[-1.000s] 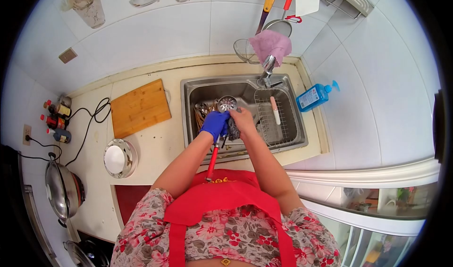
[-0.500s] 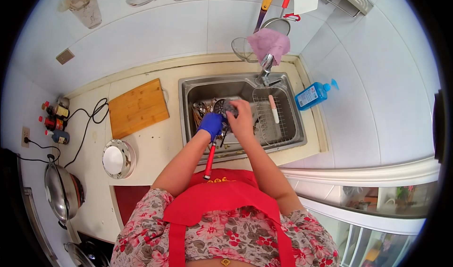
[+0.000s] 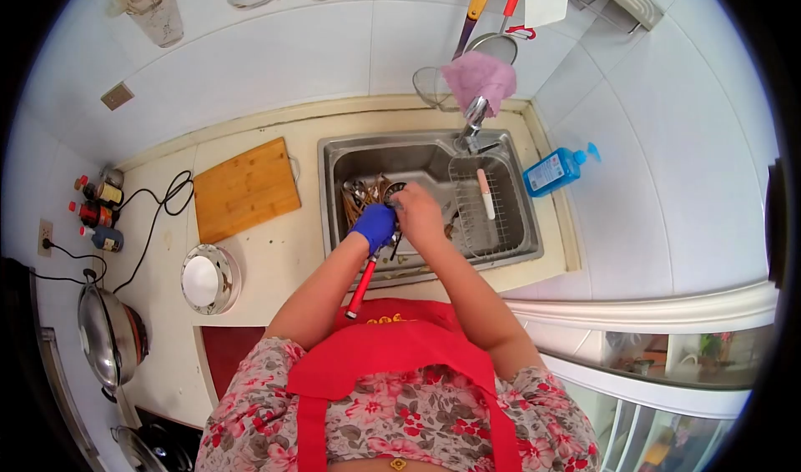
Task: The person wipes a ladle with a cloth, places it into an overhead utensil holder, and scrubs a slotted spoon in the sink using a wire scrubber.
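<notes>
My left hand (image 3: 375,226), in a blue glove, is closed around a slotted ladle with a long red handle (image 3: 361,287). The handle slants toward my apron, and the ladle's dark round head (image 3: 394,190) is up over the sink. My bare right hand (image 3: 420,213) presses against that head, fingers bent around a grey scrubber that they now mostly cover. Below both hands is the metal sink (image 3: 392,143). Chopsticks and metal cutlery (image 3: 359,195) lie in its left part, beside my gloved hand.
A wire rack (image 3: 473,222) in the sink's right side carries a pink-and-white knife (image 3: 486,194). Around the sink are the faucet (image 3: 472,126) with a pink cloth (image 3: 480,78), a blue pump bottle (image 3: 553,172), a cutting board (image 3: 246,190) and stacked bowls (image 3: 234,282).
My right hand has shifted down and left, covering more of the scrubber. The ladle's red handle end has swung a little to the left.
</notes>
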`<state>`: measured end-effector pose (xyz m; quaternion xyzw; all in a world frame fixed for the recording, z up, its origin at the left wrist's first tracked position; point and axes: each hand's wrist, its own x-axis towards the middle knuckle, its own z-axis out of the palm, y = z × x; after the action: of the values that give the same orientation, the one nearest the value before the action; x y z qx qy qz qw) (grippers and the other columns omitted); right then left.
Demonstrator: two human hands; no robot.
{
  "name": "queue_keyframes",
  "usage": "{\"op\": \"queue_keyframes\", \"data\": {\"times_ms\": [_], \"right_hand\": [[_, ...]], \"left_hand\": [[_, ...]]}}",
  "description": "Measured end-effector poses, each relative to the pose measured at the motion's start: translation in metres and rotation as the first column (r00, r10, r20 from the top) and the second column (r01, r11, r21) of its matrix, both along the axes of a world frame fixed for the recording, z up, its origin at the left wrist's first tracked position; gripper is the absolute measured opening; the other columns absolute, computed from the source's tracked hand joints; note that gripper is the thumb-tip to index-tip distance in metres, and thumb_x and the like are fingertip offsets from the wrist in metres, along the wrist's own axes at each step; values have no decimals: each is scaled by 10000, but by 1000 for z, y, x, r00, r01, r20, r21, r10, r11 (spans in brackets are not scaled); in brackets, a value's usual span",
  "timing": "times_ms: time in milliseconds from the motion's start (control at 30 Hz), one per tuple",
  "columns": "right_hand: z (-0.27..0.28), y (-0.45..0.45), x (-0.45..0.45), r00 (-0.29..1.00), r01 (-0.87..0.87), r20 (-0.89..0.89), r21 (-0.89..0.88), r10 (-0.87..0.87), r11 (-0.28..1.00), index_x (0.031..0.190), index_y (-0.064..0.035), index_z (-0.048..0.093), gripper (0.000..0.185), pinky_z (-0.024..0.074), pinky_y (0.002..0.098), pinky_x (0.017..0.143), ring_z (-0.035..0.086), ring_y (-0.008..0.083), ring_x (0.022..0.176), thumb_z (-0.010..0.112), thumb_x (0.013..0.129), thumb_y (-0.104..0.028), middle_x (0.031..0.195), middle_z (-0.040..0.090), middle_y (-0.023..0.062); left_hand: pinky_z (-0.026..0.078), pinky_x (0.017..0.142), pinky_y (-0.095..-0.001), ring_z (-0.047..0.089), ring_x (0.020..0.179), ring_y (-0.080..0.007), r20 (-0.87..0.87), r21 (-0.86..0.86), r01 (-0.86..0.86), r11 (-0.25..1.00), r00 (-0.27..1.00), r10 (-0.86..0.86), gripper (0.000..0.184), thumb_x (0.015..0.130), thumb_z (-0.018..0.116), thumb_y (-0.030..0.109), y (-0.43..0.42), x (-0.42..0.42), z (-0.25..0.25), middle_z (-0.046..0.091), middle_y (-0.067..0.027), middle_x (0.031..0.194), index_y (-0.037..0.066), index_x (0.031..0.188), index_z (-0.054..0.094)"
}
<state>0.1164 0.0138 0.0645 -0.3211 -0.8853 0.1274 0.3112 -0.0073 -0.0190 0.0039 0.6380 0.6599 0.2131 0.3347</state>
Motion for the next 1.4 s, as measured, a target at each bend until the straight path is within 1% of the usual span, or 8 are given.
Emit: {"op": "queue_keyframes", "data": {"times_ms": [300, 500, 700, 800, 867, 967, 1200, 1400], "right_hand": [[14, -4, -3, 880, 319, 343, 84, -328, 944, 733, -85, 582, 56, 461, 370, 627, 550, 278, 743, 584, 678, -76, 775, 525, 71], [16, 10, -3, 989, 116, 70, 152, -128, 982, 713, -68, 552, 81, 465, 372, 620, 553, 273, 719, 596, 645, -66, 760, 513, 94], [13, -5, 2, 853, 265, 472, -20, -225, 964, 783, -92, 604, 117, 465, 373, 642, 562, 275, 786, 614, 667, -105, 802, 539, 103], [5, -2, 7, 984, 138, 124, -107, -125, 985, 789, -64, 596, 140, 460, 382, 665, 567, 283, 776, 636, 664, -113, 796, 537, 111], [17, -2, 12, 983, 182, 36, -143, -179, 973, 800, -56, 595, 158, 457, 375, 678, 565, 288, 774, 645, 660, -107, 806, 540, 116], [17, 8, 23, 947, 269, -127, -190, -295, 944, 822, -45, 596, 175, 450, 358, 684, 562, 285, 767, 651, 677, -124, 824, 550, 125], [-20, 17, 19, 634, -108, -504, -809, -587, 578, 990, 18, 545, 226, 430, 263, 694, 509, 105, 806, 595, 813, -114, 893, 564, 35], [-13, -4, -10, 447, -384, -536, -838, -716, 388, 1009, 5, 531, 220, 433, 262, 715, 529, 119, 831, 584, 811, -76, 902, 572, 50]], "left_hand": [[470, 596, -406, 603, 682, -347, -67, 19, 49, 999, 997, -47, 205, 775, 461, 138, -4, 2, 27, 608, -205, 739, 30, 768, 635], [468, 600, -396, 597, 683, -343, -70, -68, 164, 984, 983, -169, 191, 745, 498, 151, -6, 7, 41, 600, -208, 731, 19, 714, 632], [456, 490, -373, 587, 524, -280, -76, 374, 98, 922, 994, -74, 154, 722, 473, 60, 1, -8, 7, 571, -188, 595, 14, 721, 620], [397, 385, -319, 523, 403, -203, -325, 507, 319, 801, 931, -165, 184, 784, 470, 103, -1, -17, 8, 527, -124, 496, 17, 759, 631], [314, 342, -282, 427, 351, -154, 519, -177, -133, 975, 829, 207, 252, 844, 458, 186, -8, -16, 34, 464, -55, 454, 32, 743, 629], [239, 334, -247, 318, 336, -101, 725, -442, -142, 886, 525, 446, 315, 876, 433, 251, -12, -21, 42, 375, 11, 430, 39, 726, 610], [250, 337, -238, 315, 331, -97, 768, -510, -93, 855, 397, 502, 345, 890, 418, 282, -5, -15, 41, 368, 13, 422, 34, 746, 610], [242, 324, -241, 320, 332, -93, 748, -449, -223, 866, 437, 500, 292, 868, 445, 246, -5, 7, 48, 395, 19, 447, 45, 691, 561]]}}
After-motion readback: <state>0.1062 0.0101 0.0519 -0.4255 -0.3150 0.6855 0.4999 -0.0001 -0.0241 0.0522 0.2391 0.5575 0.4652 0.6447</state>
